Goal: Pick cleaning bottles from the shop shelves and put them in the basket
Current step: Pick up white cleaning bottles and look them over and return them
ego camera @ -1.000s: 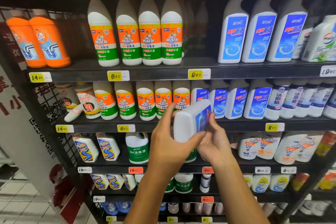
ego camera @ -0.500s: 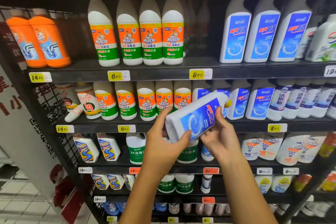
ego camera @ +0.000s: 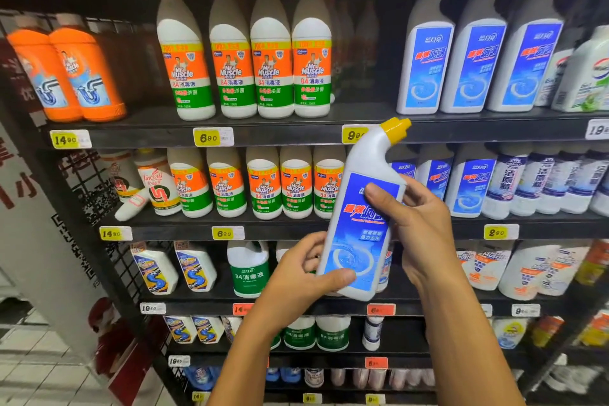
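A white toilet-cleaner bottle (ego camera: 359,227) with a blue label and a yellow angled cap stands nearly upright in front of the shelves, held by both hands. My left hand (ego camera: 303,277) grips its lower left side, thumb across the label near the base. My right hand (ego camera: 418,224) grips its right side, thumb pressed on the upper label. Matching blue-label bottles (ego camera: 425,66) stand on the upper shelf at the right. No basket is in view.
Black shop shelves (ego camera: 296,128) carry rows of white Mr Muscle bottles (ego camera: 244,59), orange drain-cleaner bottles (ego camera: 66,72) at the left, and green-label jugs (ego camera: 248,270) lower down. A tiled floor (ego camera: 36,369) shows at the bottom left beside a white side panel.
The bottle has turned from lying sideways, cap to the right, to nearly upright with its cap at the top. Both hands shifted their grip around it.
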The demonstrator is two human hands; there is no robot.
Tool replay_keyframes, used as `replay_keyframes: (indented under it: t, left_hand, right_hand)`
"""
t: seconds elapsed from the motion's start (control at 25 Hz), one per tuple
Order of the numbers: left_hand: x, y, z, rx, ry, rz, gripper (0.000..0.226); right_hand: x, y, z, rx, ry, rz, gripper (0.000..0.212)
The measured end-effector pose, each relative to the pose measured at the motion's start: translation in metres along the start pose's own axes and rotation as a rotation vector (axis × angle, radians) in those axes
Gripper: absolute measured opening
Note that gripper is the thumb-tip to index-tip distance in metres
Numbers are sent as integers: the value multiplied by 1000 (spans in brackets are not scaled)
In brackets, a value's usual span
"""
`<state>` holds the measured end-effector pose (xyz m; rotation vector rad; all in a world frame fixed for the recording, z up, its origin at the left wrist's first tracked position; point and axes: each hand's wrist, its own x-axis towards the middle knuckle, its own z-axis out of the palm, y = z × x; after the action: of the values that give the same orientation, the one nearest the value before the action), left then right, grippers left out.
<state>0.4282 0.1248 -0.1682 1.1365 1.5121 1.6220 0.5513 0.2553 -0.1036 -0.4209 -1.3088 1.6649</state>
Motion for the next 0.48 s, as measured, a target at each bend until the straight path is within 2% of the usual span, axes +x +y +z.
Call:
replay_keyframes:
  t: [0.12, 0.2, 0.36, 0.48]
  left_hand:
    - [2, -1, 5, -65, 46, 13, 55]
    - [3, 0, 6, -156, 44, 9, 46]
    - [8, 8, 11, -564, -107, -87, 66]
    - [13, 9, 22, -888, -150, -234, 78]
  right_hand:
    - [2, 1, 1, 2, -13, 12, 41]
    - [5, -1, -2, -17, -102, 17, 38]
    - [14, -3, -2, 129, -315, 172, 45]
    - [19, 0, 7, 164, -336, 237, 53]
